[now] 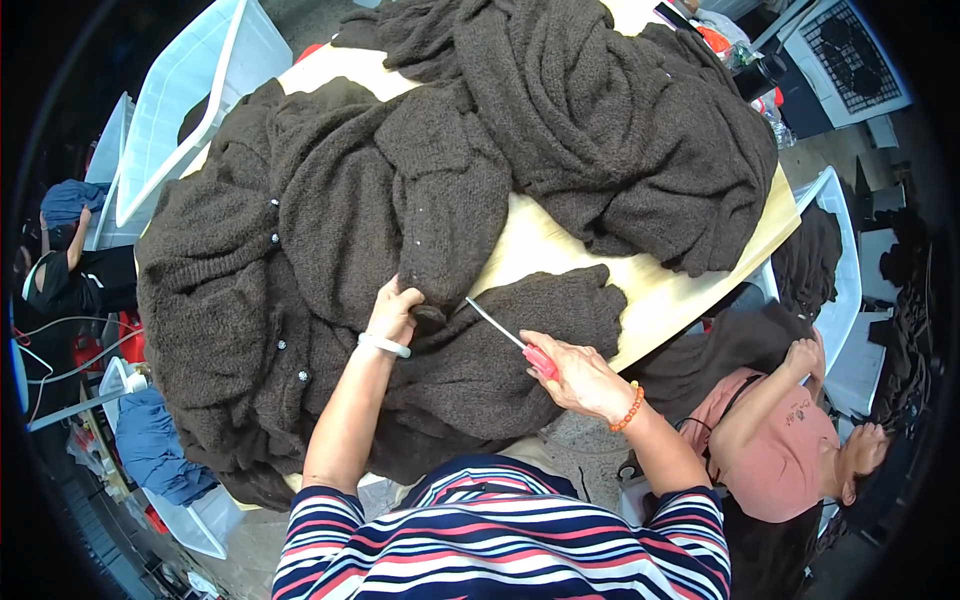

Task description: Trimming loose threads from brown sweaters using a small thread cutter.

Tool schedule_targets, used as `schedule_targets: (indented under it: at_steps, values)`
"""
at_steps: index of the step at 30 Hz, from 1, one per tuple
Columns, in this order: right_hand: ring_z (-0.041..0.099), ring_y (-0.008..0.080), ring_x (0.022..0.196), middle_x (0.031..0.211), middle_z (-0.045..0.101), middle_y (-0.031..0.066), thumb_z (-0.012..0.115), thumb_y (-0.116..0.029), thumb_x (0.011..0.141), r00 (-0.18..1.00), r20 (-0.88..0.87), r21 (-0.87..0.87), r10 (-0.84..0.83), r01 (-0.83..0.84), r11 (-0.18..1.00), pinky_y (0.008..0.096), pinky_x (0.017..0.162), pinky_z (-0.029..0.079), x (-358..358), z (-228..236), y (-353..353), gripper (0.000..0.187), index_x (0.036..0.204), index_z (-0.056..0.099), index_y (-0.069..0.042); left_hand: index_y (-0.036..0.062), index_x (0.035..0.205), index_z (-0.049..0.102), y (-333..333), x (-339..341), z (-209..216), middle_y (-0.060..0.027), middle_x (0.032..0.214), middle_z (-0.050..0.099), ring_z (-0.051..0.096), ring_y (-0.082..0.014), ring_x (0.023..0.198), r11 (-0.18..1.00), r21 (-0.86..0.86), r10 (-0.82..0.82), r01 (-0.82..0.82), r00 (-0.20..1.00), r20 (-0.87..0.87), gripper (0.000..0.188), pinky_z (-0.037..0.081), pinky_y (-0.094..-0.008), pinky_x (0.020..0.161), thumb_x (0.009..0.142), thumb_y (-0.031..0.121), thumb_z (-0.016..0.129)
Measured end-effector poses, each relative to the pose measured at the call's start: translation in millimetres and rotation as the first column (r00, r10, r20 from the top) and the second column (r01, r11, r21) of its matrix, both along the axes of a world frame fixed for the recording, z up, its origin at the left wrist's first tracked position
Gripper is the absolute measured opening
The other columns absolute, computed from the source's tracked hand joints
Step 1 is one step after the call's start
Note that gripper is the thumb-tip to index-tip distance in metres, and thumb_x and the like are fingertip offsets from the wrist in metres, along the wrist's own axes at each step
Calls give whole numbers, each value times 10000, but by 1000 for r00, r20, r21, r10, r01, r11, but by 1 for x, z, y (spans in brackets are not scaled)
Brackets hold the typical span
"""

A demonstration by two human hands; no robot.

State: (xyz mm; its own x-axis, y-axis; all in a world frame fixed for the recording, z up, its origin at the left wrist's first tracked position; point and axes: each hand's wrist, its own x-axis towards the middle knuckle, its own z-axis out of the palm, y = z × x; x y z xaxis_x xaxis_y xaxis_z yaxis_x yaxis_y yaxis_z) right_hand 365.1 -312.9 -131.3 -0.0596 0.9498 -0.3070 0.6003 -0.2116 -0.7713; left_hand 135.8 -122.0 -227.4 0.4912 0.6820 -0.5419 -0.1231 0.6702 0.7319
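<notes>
A dark brown knit cardigan [215, 290] with several shiny buttons lies bunched on the table before me. My left hand [393, 312], with a white bangle at its wrist, is closed on a fold of its knit cloth. In my right hand [582, 378] is a red-handled tool [495, 325] with a slim metal blade. I cannot tell whether the tool is a pair of scissors. Its tip points up and left, close to the cloth by my left hand. The fingers wrap the handle and hide part of it.
More brown knitwear [600, 110] is heaped across the far side of the pale table [690, 275]. White plastic bins [185, 100] stand around it. At my right sits a co-worker in a pink top [770, 445]; another person [80, 270] is at far left. Blue garments [160, 445] lie at lower left.
</notes>
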Motion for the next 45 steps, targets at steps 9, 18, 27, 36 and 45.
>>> schedule_targets:
  at_steps: [9, 18, 27, 36, 45]
  values:
    - [653, 421, 871, 898, 666, 252, 584, -259, 906, 989, 131, -294, 69, -27, 955, 500, 778, 517, -48, 21, 10, 426, 1274, 517, -54, -62, 1193, 529, -27, -4, -34, -164, 1111, 639, 637, -288, 1024, 961, -246, 132, -126, 991, 10, 308, 528, -418, 919, 887, -52, 559]
    - [651, 423, 890, 941, 667, 250, 581, -202, 894, 976, 208, -199, -64, 106, 974, 482, 811, 524, -76, 28, 24, 390, 1248, 528, -47, -1, 1289, 461, -9, -17, -50, -137, 1238, 579, 598, -266, 1104, 987, -154, 57, -42, 994, 97, 397, 502, -398, 976, 903, -35, 549]
    - [648, 408, 928, 1006, 652, 261, 620, -181, 873, 972, 205, -52, -116, 129, 990, 453, 819, 527, -94, 16, 20, 446, 1264, 512, 5, 131, 1424, 369, 21, 6, -45, -67, 1243, 580, 569, -274, 1114, 957, -263, 161, -126, 980, 115, 619, 439, -508, 884, 917, 344, 653]
    - [649, 430, 872, 931, 655, 275, 609, -185, 872, 986, 138, 42, -96, 91, 995, 474, 793, 527, -93, 17, 57, 426, 1226, 531, 39, -39, 1073, 639, 65, 14, -132, -117, 1026, 673, 613, -205, 927, 846, 28, 529, -532, 832, -168, 357, 484, -343, 841, 849, 220, 744]
    - [635, 415, 986, 1000, 670, 241, 567, -314, 916, 990, 139, -331, 5, 41, 943, 500, 847, 501, -62, 7, 53, 349, 1159, 588, -64, -60, 1029, 678, 4, 0, -91, -21, 903, 673, 560, -101, 753, 948, 306, 132, -89, 983, -125, 202, 469, -270, 706, 880, 76, 675]
